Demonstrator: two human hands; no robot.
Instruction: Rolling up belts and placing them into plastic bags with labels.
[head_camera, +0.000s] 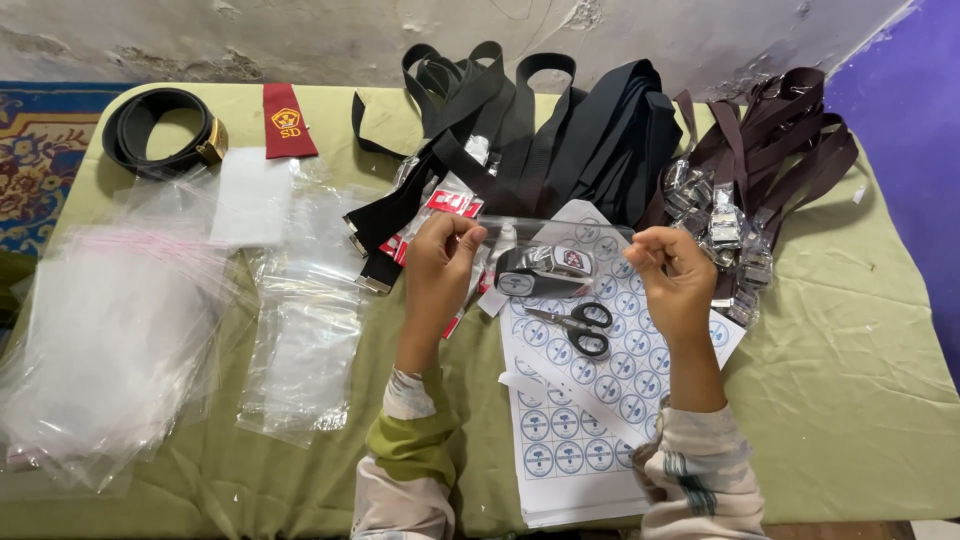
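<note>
Up above the sticker sheets, a clear bag with a rolled black belt inside, held level over the green tablecloth. Left hand pinching the bag's left top edge; right hand pinching its right top edge. Just below, scissors lying on the sheets. Further left, heaps of empty plastic bags. Behind, black straps and brown straps.

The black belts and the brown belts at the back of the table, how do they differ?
The black belts lie at the back middle, heaped in big loose loops; the brown belts lie at the right, nearer the table's edge. The brown belts' shiny silver buckles bunch together at the front, while the black belts show few. Both piles are flat webbing straps on the green cloth.
</note>
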